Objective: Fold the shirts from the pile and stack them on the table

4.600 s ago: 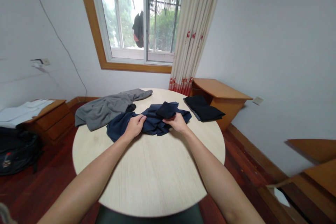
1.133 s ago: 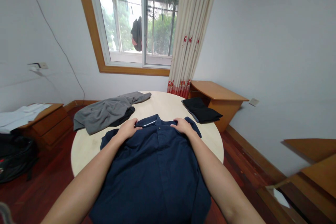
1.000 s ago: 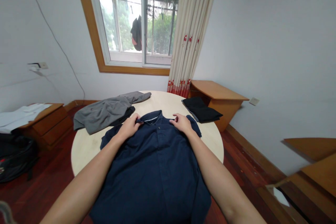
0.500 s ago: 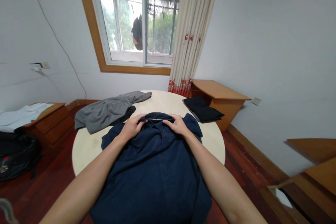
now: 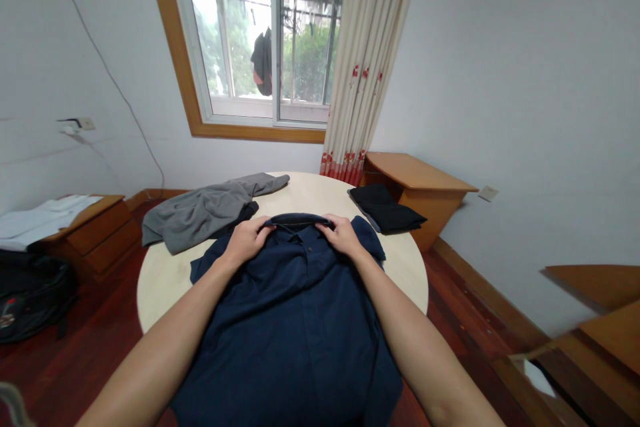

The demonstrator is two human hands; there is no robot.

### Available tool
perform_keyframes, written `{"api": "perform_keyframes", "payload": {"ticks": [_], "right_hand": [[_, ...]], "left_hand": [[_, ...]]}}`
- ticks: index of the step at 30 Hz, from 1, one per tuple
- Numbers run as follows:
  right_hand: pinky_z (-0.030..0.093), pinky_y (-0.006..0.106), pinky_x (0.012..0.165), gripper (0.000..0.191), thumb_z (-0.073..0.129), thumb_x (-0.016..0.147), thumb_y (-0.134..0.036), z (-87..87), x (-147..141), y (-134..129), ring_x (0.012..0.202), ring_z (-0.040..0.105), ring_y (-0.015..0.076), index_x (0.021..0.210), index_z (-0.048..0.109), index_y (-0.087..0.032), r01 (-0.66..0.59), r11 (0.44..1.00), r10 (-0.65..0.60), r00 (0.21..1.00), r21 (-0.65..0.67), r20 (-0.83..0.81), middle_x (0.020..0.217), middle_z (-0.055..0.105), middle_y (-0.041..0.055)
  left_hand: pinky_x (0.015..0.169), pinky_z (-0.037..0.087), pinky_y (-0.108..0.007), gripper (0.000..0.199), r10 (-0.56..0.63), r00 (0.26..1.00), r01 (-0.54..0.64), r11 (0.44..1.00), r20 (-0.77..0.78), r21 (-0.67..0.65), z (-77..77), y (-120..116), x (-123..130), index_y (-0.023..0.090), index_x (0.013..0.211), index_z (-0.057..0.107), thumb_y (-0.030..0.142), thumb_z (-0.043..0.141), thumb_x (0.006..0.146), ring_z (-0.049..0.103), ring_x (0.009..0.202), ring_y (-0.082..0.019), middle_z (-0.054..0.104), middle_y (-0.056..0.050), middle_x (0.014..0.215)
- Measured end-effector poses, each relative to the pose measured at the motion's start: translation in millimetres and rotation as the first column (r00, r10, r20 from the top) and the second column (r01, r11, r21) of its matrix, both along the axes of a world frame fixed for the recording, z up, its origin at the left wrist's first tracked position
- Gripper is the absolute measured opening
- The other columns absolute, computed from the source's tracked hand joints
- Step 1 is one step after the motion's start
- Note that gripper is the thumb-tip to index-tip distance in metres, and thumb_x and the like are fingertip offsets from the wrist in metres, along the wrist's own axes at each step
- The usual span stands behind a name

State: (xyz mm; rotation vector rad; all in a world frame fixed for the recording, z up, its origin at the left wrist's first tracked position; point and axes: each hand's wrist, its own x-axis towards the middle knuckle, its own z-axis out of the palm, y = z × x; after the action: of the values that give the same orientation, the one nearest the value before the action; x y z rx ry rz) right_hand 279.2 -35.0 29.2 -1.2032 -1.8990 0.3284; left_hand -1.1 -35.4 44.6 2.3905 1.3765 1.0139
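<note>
A dark navy button-up shirt (image 5: pixel 295 320) lies front side up on a round pale table (image 5: pixel 165 287), its lower part reaching past the near edge toward me. My left hand (image 5: pixel 249 240) grips the left side of the collar, thumb toward the inside. On the collar's other side, my right hand (image 5: pixel 341 235) pinches the cloth in the same way. Between the two hands the collar is stretched wide, and a button shows below it. The fingers under the collar are partly hidden.
A crumpled grey garment (image 5: pixel 205 210) lies at the table's back left, partly over a black cloth (image 5: pixel 245 217). Folded black clothing (image 5: pixel 387 207) rests at the right edge. Beyond stand a wooden desk (image 5: pixel 420 170), a curtain (image 5: pixel 367 67) and, left, a drawer cabinet (image 5: pixel 107 230).
My hands have moved slightly apart, drawing the shirt collar wider and flatter between them. The other garments have stayed in place.
</note>
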Motion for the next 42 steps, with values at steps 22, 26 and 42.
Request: {"api": "perform_keyframes", "payload": {"ticks": [22,26,42], "right_hand": [[0.044,0.026,0.068,0.015,0.065,0.074,-0.02,-0.7,38.9,11.2,0.071,0.059,0.0164,0.085,0.075,-0.019,0.028,0.993,-0.004,0.979,-0.116,0.202,0.076,0.068,0.0009],[0.047,0.028,0.077,0.023,0.062,0.077,-0.015,5.6,38.1,7.6,0.082,0.065,0.0198,0.091,0.079,-0.023,0.289,0.956,-0.251,0.894,-0.049,0.371,0.088,0.074,0.0046],[0.051,0.029,0.06,0.037,0.041,0.096,-0.042,3.3,19.3,3.1,0.056,0.066,0.0197,0.11,0.065,-0.017,0.384,0.921,-0.39,0.905,-0.07,-0.17,0.068,0.071,0.0042]], "left_hand": [[0.073,0.046,-0.029,0.029,-0.119,0.989,0.106,0.985,-0.091,-0.133,-14.0,21.1,-15.7,0.021,0.097,0.071,0.043,0.053,0.089,0.065,0.081,-0.021,0.072,-0.004,0.087],[0.072,0.046,-0.029,0.02,-0.14,0.971,0.097,0.971,-0.194,-0.216,-16.1,26.2,-20.5,0.022,0.085,0.07,0.04,0.066,0.079,0.064,0.081,-0.022,0.07,-0.004,0.084],[0.063,0.045,-0.027,0.035,0.337,0.933,-0.323,0.939,0.125,-0.12,1.0,7.0,-10.3,0.021,0.09,0.075,0.046,0.051,0.089,0.068,0.067,-0.022,0.072,-0.003,0.067]]}}
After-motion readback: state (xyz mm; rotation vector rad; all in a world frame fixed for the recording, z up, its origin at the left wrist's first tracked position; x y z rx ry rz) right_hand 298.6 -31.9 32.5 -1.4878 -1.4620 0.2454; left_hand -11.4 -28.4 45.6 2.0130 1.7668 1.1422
